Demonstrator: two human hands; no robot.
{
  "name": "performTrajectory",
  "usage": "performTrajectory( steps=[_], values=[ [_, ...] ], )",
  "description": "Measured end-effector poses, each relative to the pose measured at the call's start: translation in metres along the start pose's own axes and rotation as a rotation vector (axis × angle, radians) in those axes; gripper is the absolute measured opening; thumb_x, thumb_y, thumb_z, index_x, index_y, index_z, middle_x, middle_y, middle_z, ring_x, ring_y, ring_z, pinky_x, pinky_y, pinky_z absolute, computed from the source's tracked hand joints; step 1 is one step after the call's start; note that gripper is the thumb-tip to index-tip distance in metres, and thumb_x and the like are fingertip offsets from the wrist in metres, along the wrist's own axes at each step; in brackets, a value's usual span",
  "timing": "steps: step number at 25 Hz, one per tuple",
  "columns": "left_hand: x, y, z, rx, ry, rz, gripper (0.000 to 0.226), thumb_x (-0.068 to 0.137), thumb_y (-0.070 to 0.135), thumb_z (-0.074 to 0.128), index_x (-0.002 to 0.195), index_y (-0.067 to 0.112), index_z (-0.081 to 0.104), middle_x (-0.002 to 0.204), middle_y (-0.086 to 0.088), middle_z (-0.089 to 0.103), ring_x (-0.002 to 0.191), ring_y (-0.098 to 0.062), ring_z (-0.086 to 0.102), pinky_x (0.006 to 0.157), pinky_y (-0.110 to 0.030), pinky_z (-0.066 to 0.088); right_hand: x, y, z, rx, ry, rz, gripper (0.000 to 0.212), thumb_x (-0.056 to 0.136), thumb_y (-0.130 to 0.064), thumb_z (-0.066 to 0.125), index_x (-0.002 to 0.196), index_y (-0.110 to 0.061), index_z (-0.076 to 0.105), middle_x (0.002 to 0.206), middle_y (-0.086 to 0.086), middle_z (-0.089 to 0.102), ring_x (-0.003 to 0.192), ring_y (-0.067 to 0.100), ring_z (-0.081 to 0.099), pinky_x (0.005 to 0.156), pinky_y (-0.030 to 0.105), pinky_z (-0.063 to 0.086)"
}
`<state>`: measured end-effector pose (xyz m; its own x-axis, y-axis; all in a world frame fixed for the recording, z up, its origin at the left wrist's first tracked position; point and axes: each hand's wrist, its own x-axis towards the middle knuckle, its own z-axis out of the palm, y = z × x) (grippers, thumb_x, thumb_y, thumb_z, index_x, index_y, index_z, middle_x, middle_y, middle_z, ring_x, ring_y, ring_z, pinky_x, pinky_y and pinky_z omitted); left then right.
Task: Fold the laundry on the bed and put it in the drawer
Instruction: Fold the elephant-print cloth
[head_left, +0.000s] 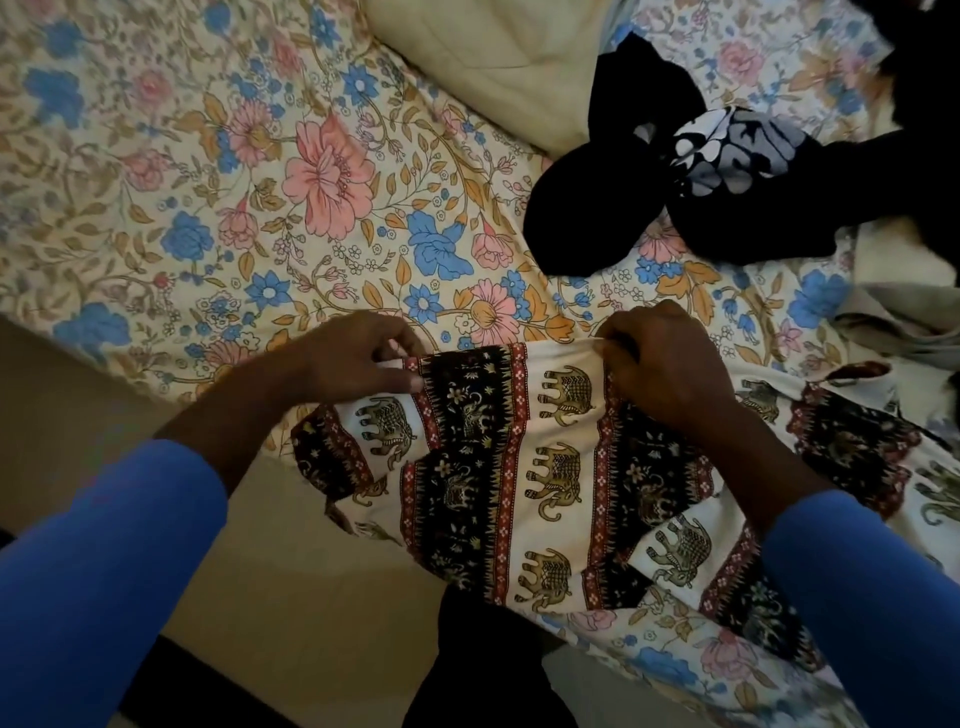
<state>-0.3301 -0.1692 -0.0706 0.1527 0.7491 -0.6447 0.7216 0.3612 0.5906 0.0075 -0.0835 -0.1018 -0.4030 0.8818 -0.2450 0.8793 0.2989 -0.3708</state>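
Elephant-print garment (519, 467), striped in black, cream and red, is lying across the near edge of the bed, its near-left part hanging over the side and its right part trailing off under the right arm. The left hand (358, 358) is pinching the garment's far-left corner between thumb and curled fingers, and the right hand (665, 358) is gripping the same far edge further right, fingers curled over a bunched fold of cloth; the stretch of hem between the two hands is being held taut just above the floral bedspread (208, 182). Blue sleeves (93, 571) are covering both forearms up to the wrists. The bedspread, printed with pink and blue flowers and tan leaves, is spreading out far and left of the hands. Far and right of them, a crumpled black garment with a white print (675, 171) is lying well apart from the elephant cloth, beside a cream quilted pillow (483, 57) at the far edge. A pale grey cloth (904, 317) is sitting at the right edge. A beige floor (78, 395) is showing at the near left, below the bed.
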Motion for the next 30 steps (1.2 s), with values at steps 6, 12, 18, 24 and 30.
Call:
performTrajectory(
  steps=[6,12,18,24,30],
  values=[
    [0.034,0.028,-0.085,0.39,0.048,-0.038,0.018,0.098,0.019,0.067,0.116,0.015,0.072,0.111,-0.011,0.073,0.09,-0.023,0.067,0.079,-0.033,0.049,0.01,0.002,-0.007,0.117,0.131,0.088,0.024,0.104,-0.035,0.058,0.116,-0.023,0.075,0.099,0.004,0.076,0.086,0.025,0.066,0.079,0.036,0.051],
    [0.069,0.043,-0.063,0.371,0.83,-0.223,0.041,0.095,0.047,0.064,0.129,0.024,0.06,0.138,-0.014,0.053,0.132,-0.039,0.049,0.109,-0.058,0.035,0.036,0.005,-0.013,0.039,0.298,0.309,0.028,0.101,-0.027,0.052,0.119,-0.016,0.071,0.109,0.015,0.074,0.103,0.038,0.067,0.09,0.045,0.051],
    [0.014,-0.016,0.032,-0.173,0.882,-0.504,0.054,0.088,0.072,0.053,0.117,0.026,0.057,0.112,-0.003,0.067,0.106,-0.031,0.064,0.097,-0.05,0.049,0.077,-0.05,0.0,-0.002,0.145,0.004,0.038,0.103,-0.043,0.05,0.126,-0.018,0.065,0.118,0.011,0.066,0.109,0.031,0.061,0.096,0.049,0.05],
    [-0.003,-0.021,0.056,-0.161,0.888,-0.338,0.027,0.1,0.042,0.063,0.101,0.019,0.05,0.079,0.007,0.054,0.067,-0.014,0.052,0.057,-0.033,0.032,0.148,-0.132,0.007,-0.037,-0.063,-0.17,0.064,0.101,-0.055,0.053,0.15,-0.014,0.045,0.143,0.015,0.055,0.132,0.036,0.049,0.108,0.048,0.042],
    [-0.016,-0.045,0.015,-0.368,0.62,-0.291,0.027,0.093,0.045,0.074,0.098,0.02,0.068,0.078,0.0,0.071,0.062,-0.019,0.067,0.058,-0.031,0.05,0.191,-0.18,0.015,0.078,-0.094,-0.145,0.027,0.097,-0.044,0.063,0.118,-0.027,0.068,0.126,0.003,0.068,0.114,0.026,0.064,0.1,0.042,0.051]
  ],
)
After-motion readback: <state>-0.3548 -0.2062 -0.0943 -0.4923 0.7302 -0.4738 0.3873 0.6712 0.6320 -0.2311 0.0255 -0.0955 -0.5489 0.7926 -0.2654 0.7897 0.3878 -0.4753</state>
